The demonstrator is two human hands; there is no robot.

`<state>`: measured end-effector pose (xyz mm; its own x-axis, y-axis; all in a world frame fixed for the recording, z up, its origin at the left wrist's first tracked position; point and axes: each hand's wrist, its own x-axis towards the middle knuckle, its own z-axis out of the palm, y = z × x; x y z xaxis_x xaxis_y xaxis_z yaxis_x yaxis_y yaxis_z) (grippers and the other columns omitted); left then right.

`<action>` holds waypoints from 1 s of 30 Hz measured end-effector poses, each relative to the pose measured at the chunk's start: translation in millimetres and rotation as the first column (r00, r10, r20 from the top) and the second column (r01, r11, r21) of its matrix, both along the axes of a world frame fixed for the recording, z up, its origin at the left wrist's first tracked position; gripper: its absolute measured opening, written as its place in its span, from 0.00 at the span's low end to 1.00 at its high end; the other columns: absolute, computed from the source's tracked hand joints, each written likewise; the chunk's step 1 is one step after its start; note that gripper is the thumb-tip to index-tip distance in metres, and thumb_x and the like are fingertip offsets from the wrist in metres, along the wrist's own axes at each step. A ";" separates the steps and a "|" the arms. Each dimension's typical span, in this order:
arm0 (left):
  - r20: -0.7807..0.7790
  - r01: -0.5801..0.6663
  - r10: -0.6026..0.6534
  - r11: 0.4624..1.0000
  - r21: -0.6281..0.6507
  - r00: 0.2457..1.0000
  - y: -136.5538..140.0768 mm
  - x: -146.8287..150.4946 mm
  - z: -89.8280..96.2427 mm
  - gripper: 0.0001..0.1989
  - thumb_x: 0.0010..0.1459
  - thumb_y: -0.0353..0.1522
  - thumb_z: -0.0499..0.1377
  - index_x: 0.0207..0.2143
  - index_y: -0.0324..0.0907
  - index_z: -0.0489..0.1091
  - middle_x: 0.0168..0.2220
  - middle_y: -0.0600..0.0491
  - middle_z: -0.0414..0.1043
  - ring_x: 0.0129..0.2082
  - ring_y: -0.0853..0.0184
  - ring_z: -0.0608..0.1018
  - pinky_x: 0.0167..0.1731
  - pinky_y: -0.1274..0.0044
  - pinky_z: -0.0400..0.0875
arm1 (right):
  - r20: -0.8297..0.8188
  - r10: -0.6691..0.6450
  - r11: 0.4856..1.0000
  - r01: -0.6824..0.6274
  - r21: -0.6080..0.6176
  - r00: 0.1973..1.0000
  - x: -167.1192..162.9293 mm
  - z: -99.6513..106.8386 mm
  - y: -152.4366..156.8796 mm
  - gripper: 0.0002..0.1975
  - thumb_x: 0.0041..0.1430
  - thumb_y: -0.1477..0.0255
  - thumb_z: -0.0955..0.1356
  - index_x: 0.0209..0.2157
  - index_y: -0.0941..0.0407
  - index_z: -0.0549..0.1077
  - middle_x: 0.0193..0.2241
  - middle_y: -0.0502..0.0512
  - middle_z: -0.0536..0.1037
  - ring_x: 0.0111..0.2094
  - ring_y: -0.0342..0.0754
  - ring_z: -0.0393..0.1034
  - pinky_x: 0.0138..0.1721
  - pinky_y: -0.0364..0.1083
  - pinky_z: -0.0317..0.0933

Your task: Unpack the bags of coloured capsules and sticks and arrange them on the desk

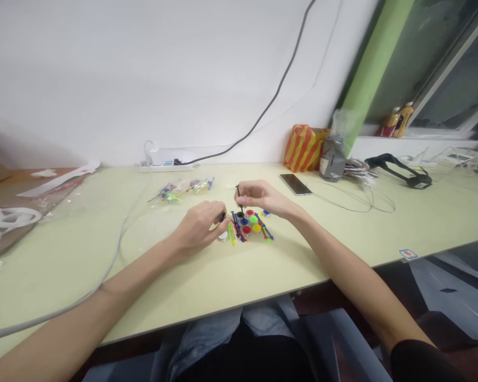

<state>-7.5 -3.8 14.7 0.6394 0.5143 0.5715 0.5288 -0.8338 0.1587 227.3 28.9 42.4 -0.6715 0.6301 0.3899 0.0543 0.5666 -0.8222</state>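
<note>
Mid-frame, L hand (199, 225) pinches a small blk piece (222, 217), R hand (265, 197) a blk plastic stick (241, 209), best kept steady w/ light grip.

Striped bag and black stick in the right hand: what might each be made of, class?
Striped bag: probably thin plastic, perhaps slightly glossy, judging by crumpled sides. Black stick: likely rigid plastic, finish too small to judge; straight and evenly dark.
</note>
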 end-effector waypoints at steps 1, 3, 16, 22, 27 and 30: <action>-0.001 -0.017 0.017 1.000 -0.009 1.000 1.1 -0.6 -0.1 0.11 0.69 0.36 0.49 0.32 0.43 0.60 0.26 0.56 0.64 0.26 0.67 0.65 0.31 0.75 0.60 | 0.058 -0.089 0.995 0.086 0.055 0.994 4.6 2.2 2.4 0.17 0.61 0.61 0.70 0.26 0.57 0.64 0.26 0.49 0.69 0.27 0.42 0.59 0.30 0.42 0.54; -0.009 -0.032 0.032 0.999 -0.019 0.999 3.0 -1.0 -0.8 0.11 0.69 0.37 0.49 0.32 0.43 0.61 0.26 0.56 0.65 0.26 0.68 0.66 0.31 0.75 0.60 | 0.216 -0.260 0.962 0.231 0.149 0.941 14.3 5.5 7.5 0.17 0.61 0.63 0.68 0.23 0.58 0.66 0.22 0.47 0.64 0.25 0.41 0.54 0.27 0.42 0.49; -0.034 -0.032 0.032 0.999 -0.021 0.999 7.3 -3.8 -3.7 0.11 0.70 0.36 0.49 0.33 0.42 0.61 0.26 0.56 0.65 0.26 0.68 0.66 0.31 0.75 0.60 | 0.835 -0.430 0.883 0.352 0.309 0.345 16.4 -5.2 16.7 0.15 0.57 0.68 0.66 0.21 0.58 0.77 0.24 0.58 0.80 0.23 0.46 0.65 0.26 0.45 0.52; -0.006 -0.048 0.048 0.998 -0.042 0.999 7.2 -2.5 -4.9 0.09 0.69 0.36 0.51 0.35 0.42 0.63 0.27 0.57 0.66 0.27 0.69 0.67 0.32 0.76 0.61 | 0.873 -0.371 0.901 0.350 0.256 0.316 13.6 -13.2 20.2 0.17 0.58 0.67 0.65 0.21 0.59 0.78 0.24 0.61 0.80 0.22 0.47 0.68 0.26 0.45 0.55; -0.015 -0.102 0.101 0.990 -0.098 0.995 6.0 -1.2 -5.8 0.08 0.69 0.37 0.50 0.38 0.44 0.63 0.27 0.58 0.65 0.25 0.70 0.68 0.30 0.77 0.60 | 0.829 -0.417 0.880 0.394 0.266 0.373 16.2 -4.5 13.8 0.15 0.55 0.72 0.65 0.17 0.59 0.74 0.20 0.58 0.77 0.20 0.45 0.66 0.25 0.44 0.54; -0.049 -0.160 0.154 0.973 -0.169 0.987 5.4 -0.4 -6.3 0.10 0.69 0.42 0.50 0.42 0.45 0.60 0.25 0.60 0.63 0.23 0.69 0.68 0.28 0.77 0.59 | 0.714 -0.486 0.861 0.417 0.292 0.504 16.1 4.1 6.0 0.17 0.59 0.72 0.64 0.18 0.60 0.73 0.17 0.55 0.73 0.19 0.42 0.60 0.24 0.43 0.51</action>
<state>-7.9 1.6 8.4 0.5609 0.6985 0.4445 0.6588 -0.7017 0.2713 243.4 34.8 46.5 -0.3707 0.9275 -0.0471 0.8855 0.3377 -0.3192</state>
